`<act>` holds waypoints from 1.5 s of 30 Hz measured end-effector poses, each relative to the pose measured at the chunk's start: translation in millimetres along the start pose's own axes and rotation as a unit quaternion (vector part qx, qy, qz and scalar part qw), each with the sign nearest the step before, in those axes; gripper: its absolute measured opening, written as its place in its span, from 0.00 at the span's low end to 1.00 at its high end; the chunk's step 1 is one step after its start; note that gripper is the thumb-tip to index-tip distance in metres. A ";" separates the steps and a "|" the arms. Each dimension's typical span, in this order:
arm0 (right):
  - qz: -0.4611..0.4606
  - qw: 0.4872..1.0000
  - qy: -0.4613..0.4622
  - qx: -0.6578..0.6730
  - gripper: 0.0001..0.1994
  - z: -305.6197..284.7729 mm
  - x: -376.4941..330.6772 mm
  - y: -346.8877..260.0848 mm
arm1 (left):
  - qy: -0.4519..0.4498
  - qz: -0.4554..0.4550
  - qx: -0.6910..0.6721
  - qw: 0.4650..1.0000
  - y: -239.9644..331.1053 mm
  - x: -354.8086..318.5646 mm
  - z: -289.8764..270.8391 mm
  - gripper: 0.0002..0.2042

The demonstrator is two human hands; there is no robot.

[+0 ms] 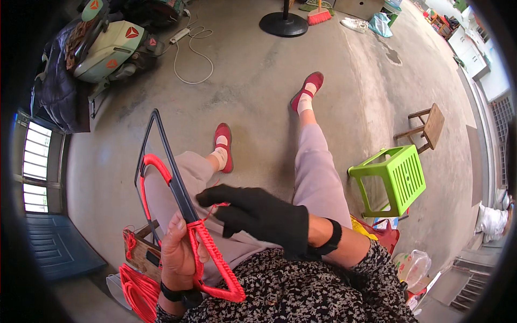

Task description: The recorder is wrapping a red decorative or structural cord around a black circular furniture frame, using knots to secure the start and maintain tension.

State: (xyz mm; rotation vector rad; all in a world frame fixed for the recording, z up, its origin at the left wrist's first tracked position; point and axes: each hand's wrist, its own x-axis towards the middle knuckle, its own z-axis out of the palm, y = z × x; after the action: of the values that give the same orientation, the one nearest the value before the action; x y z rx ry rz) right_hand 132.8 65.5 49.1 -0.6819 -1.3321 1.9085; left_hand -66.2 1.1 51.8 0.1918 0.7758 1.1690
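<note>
My left hand (177, 258), bare, is closed around a black bent frame (184, 200) held tilted over my left thigh. Tight turns of red cord (216, 264) cover the frame's near part, from my thumb down to the lower corner. Farther up, another stretch of red cord wrapping (157, 166) runs along one bar; the far end is bare black. My right hand (264, 218), in a black glove, is just right of the frame. Its fingers are closed on a thin strand of red cord that leads to the wrapping. The fingertips are partly hidden.
A coil of red cord (139, 290) lies at lower left beside a wooden stool (142, 255). To my right stand a green plastic stool (401, 180) and a small wooden stool (432, 126). A scooter (110, 51) is parked far left; a power strip (180, 35) lies nearby.
</note>
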 end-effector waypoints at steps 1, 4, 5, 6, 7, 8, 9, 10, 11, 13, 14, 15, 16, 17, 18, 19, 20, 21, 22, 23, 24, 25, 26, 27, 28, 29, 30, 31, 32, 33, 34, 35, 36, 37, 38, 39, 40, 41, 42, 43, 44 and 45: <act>0.001 1.000 -0.003 0.001 0.14 3.0 3.7 -6.2 | 0.014 0.019 -0.001 1.000 0.0 -1.4 1.2 0.09; 0.026 0.980 -0.089 -0.177 0.10 3.1 14.1 -15.9 | 0.037 0.025 0.007 0.999 3.1 -6.6 -2.7 0.08; -0.071 0.962 -0.069 -0.255 0.09 -0.6 15.1 -9.8 | 0.036 0.026 0.005 0.999 3.9 -7.1 -3.7 0.08; -0.167 0.928 -0.049 -0.329 0.08 -3.7 15.3 -7.0 | 0.034 0.020 0.014 0.999 4.5 -6.8 -4.9 0.08; -0.167 0.928 -0.054 -0.329 0.08 -6.5 17.1 -7.6 | 0.035 0.019 0.023 0.999 5.6 -7.5 -7.1 0.08; -0.140 0.928 -0.062 -0.340 0.07 -11.8 17.8 -9.9 | 0.037 0.022 0.020 0.999 6.2 -7.8 -6.4 0.08; -0.112 0.927 -0.069 -0.350 0.06 -16.6 17.2 -11.4 | 0.037 0.023 0.025 0.999 6.3 -7.6 -3.9 0.08; -0.111 0.927 -0.072 -0.351 0.06 -23.5 16.0 -5.5 | 0.035 0.021 0.030 0.999 5.8 -7.0 -3.5 0.08; -0.114 0.928 -0.055 -0.350 0.06 -33.2 14.0 3.9 | 0.034 0.021 0.027 0.999 6.8 -7.7 -5.7 0.08; -0.062 0.931 -0.047 -0.357 0.06 -50.6 8.4 9.6 | 0.097 0.008 0.017 0.995 10.4 -12.1 -13.5 0.09; -0.061 0.930 -0.050 -0.358 0.06 -60.2 3.5 13.3 | 0.098 0.010 0.013 0.995 11.9 -13.8 -12.1 0.09; -0.054 0.917 -0.032 -0.394 0.06 -70.7 -0.8 20.6 | 0.105 0.027 -0.009 0.994 15.2 -16.7 -8.5 0.10; -0.044 0.900 -0.006 -0.433 0.06 -82.3 -8.3 25.3 | 0.106 0.038 -0.030 0.993 16.5 -16.2 -5.0 0.12; -0.044 0.899 -0.006 -0.436 0.06 -93.9 -14.7 35.6 | 0.023 0.031 -0.037 0.999 20.0 -15.1 -11.6 0.12; -0.055 0.884 0.022 -0.465 0.06 -105.5 -22.0 48.6 | 0.021 0.030 -0.039 0.999 23.6 -13.4 -13.4 0.12; -0.064 0.866 0.049 -0.493 0.05 -111.7 -27.3 54.4 | -0.052 0.033 -0.076 0.995 26.8 -9.7 -15.2 0.12; -0.060 0.864 0.054 -0.497 0.05 -117.6 -33.5 58.0 | -0.126 0.033 -0.114 0.985 28.0 -5.4 -16.1 0.12; -0.057 0.850 0.092 -0.515 0.05 -122.8 -40.2 59.7 | -0.105 0.040 -0.168 0.979 27.7 -0.9 -16.0 0.12; -0.070 0.843 0.112 -0.521 0.04 -119.7 -35.8 59.7 | -0.097 0.054 -0.163 0.980 36.3 -11.0 -7.1 0.12; -0.079 0.848 0.102 -0.514 0.04 -118.2 -33.2 60.4 | -0.138 0.071 -0.201 0.967 45.7 -19.1 2.0 0.12; -0.099 0.828 0.118 -0.539 0.04 -117.5 -31.5 61.0 | -0.181 0.086 -0.235 0.951 53.6 -27.3 7.2 0.13; -0.110 0.800 0.143 -0.572 0.04 -120.7 -35.4 62.8 | -0.221 0.085 -0.258 0.937 55.8 -25.1 4.1 0.12; -0.110 0.799 0.144 -0.573 0.04 -122.4 -39.4 62.3 | -0.222 0.084 -0.259 0.936 57.8 -24.8 0.8 0.12; -0.087 0.808 0.142 -0.565 0.05 -123.0 -42.8 60.4 | -0.225 0.088 -0.255 0.936 60.1 -26.6 -2.8 0.11; -0.059 0.815 0.145 -0.558 0.06 -127.5 -50.7 59.1 | -0.230 0.085 -0.254 0.936 59.7 -22.3 -1.2 0.10; -0.056 0.814 0.149 -0.559 0.06 -131.9 -58.1 59.1 | -0.213 0.083 -0.243 0.943 59.1 -21.8 1.0 0.07; 0.006 0.851 0.153 -0.502 0.06 -136.0 -64.7 59.1 | -0.213 0.082 -0.243 0.943 58.3 -19.9 2.8 0.07; 0.064 0.883 0.151 -0.439 0.07 -138.0 -67.6 58.4 | -0.212 0.080 -0.233 0.946 58.5 -23.3 3.5 0.07; 0.058 0.886 0.142 -0.437 0.07 -138.7 -68.7 55.0 | -0.209 0.082 -0.222 0.949 58.6 -28.7 4.2 0.08; 0.062 0.855 0.157 -0.490 0.08 -137.9 -68.3 49.0 | -0.205 0.095 -0.218 0.949 56.3 -35.7 5.0 0.08; 0.084 0.808 0.196 -0.549 0.10 -145.0 -82.5 45.4 | -0.169 0.067 -0.184 0.966 46.2 -21.1 4.4 0.09; 0.071 0.793 0.226 -0.561 0.11 -155.0 -98.7 46.9 | -0.133 0.040 -0.149 0.979 34.8 -9.1 -2.6 0.10; 0.099 0.726 0.244 -0.635 0.11 -161.6 -110.2 45.9 | -0.142 0.026 -0.156 0.977 21.7 2.0 -12.0 0.10; 0.094 0.715 0.247 -0.648 0.11 -171.9 -116.8 54.0 | -0.012 0.010 -0.078 0.997 10.9 6.9 -6.8 0.09; 0.084 0.699 0.246 -0.666 0.11 -179.2 -121.2 57.5 | 0.115 0.001 -0.006 0.993 5.0 6.3 -4.8 0.09; 0.060 0.707 0.238 -0.663 0.11 -187.8 -126.7 67.3 | 0.065 0.001 0.002 0.998 -1.3 9.3 -10.0 0.08; 0.039 0.713 0.232 -0.660 0.11 -194.8 -135.8 74.2 | 0.060 0.000 -0.002 0.998 -9.0 13.7 -14.9 0.08; 0.044 0.787 0.231 -0.571 0.13 -189.7 -137.7 78.4 | 0.038 -0.002 0.036 0.999 -16.2 15.9 -23.0 0.07; 0.045 0.841 0.266 -0.469 0.15 -191.5 -141.4 90.4 | 0.016 -0.005 0.075 0.997 -21.9 16.7 -27.6 0.07; 0.031 0.884 0.321 -0.340 0.15 -199.4 -148.2 104.1 | 0.002 -0.008 0.069 0.998 -25.6 17.9 -27.4 0.07; 0.014 0.909 0.366 -0.200 0.14 -205.6 -150.2 114.9 | -0.003 -0.010 0.067 0.998 -27.3 15.9 -26.9 0.07; 0.013 0.907 0.369 -0.204 0.14 -212.9 -154.1 122.1 | -0.002 -0.019 0.062 0.998 -27.8 12.5 -24.7 0.07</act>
State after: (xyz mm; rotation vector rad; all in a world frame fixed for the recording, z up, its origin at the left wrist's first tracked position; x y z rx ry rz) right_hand 357.1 38.8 -132.5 -1.4606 -1.1987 1.1663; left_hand -58.8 -5.5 13.9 0.2814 0.8458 1.0838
